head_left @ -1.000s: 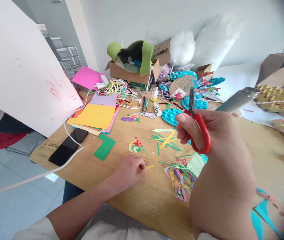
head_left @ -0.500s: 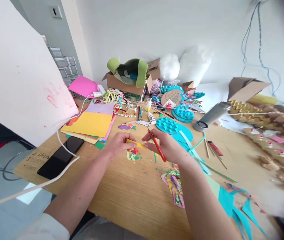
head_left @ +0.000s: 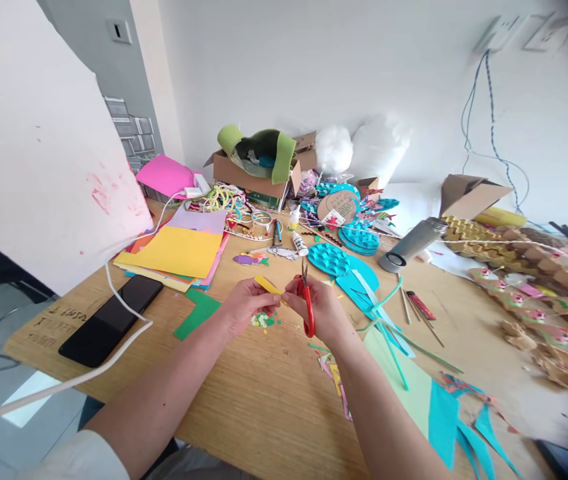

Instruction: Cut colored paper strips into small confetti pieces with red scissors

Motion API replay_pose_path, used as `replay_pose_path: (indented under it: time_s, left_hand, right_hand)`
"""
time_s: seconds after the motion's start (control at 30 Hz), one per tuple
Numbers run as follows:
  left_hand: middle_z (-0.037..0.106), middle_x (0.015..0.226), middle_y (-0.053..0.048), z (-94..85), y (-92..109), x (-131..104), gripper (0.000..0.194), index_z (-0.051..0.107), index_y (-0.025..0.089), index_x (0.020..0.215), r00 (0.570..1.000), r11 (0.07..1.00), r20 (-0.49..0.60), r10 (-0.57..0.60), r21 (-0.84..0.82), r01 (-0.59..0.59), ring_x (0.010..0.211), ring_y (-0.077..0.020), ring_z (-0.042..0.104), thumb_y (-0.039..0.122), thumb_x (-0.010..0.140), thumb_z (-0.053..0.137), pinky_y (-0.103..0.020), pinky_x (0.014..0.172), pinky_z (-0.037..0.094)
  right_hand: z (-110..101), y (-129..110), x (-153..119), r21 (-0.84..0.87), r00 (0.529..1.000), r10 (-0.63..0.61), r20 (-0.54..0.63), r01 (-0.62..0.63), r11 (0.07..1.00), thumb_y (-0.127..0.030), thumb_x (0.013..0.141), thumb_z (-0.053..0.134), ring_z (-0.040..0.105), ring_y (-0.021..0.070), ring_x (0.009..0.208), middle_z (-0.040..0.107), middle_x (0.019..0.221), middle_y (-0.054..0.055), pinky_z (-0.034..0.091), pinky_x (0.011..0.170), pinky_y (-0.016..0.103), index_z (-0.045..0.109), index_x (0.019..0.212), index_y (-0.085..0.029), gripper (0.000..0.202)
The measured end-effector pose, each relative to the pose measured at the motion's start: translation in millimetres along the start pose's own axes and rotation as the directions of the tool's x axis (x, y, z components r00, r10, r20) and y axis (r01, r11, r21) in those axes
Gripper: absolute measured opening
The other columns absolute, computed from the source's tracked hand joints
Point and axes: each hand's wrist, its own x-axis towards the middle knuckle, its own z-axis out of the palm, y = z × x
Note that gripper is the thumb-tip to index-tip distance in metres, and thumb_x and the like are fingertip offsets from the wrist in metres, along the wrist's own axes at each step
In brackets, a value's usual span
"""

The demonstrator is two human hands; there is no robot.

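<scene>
My left hand (head_left: 245, 305) is closed on a narrow yellow paper strip (head_left: 267, 285) above the table. Close beside it, my right hand (head_left: 314, 303) grips red-handled scissors (head_left: 308, 303), their blades pointing away from me. The right fingertips also meet the strip's near end. Small round paper dots (head_left: 264, 320) in green and pale tones lie just under the hands; part of the pile is hidden by my left hand. Left of my left forearm lies a piece of green paper (head_left: 199, 312). A purple fish cut-out (head_left: 249, 259) and a white fish cut-out (head_left: 284, 253) rest beyond.
Coloured paper sheets (head_left: 179, 250) and a black phone (head_left: 111, 320) lie at left, crossed by a white cable (head_left: 127, 297). Glue bottles (head_left: 299, 244) and blue egg-tray discs (head_left: 329, 259) stand beyond. A grey flask (head_left: 414, 243) lies right, above blue-green paper scraps (head_left: 409, 387).
The scissors have swung from slanting across my right hand to nearly upright, blades away. The yellow strip has tilted up at its left end. The view has shifted, revealing more green paper.
</scene>
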Motion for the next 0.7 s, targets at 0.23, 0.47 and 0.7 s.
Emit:
replay_pose_path:
  time_s: [0.23,0.47,0.7]
  left_hand:
    - [0.064,0.059,-0.001,-5.9,-4,2,0.022,0.069,0.011,0.069,0.997,0.999,-0.079,0.015,-0.030,-0.018,0.054,-0.0106,0.058,0.024,0.057,0.082,-0.024,0.056,0.046]
    - [0.068,0.065,-0.005,-18.5,6,7,0.011,0.067,0.010,0.066,0.987,0.966,-0.158,0.011,-0.254,-0.051,0.058,-0.0116,0.061,0.015,0.060,0.075,-0.024,0.058,0.050]
    - [0.065,0.061,-0.003,-30.6,16,11,0.003,0.064,0.011,0.067,0.963,0.906,-0.268,0.023,-0.402,-0.134,0.057,-0.0104,0.061,0.009,0.066,0.066,-0.021,0.055,0.050]
  right_hand:
    - [-4,21,-15,-0.003,0.990,0.096,-0.101,-0.097,0.995,-0.045,0.070,0.071,0.051,0.0153,0.060,0.060,0.067,0.001,0.039,0.055,0.027,0.059,0.078,-0.018,0.031]
    - [-4,44,-25,-0.220,0.957,-0.155,-0.244,0.101,0.970,-0.026,0.082,0.056,0.061,0.0202,0.076,0.067,0.083,0.006,0.044,0.069,0.031,0.058,0.084,-0.019,0.008]
    - [14,49,-32,-0.412,0.875,-0.390,0.286,0.479,0.775,-0.003,0.066,0.047,0.052,0.0194,0.071,0.058,0.076,0.005,0.039,0.067,0.030,0.048,0.076,-0.021,0.021]
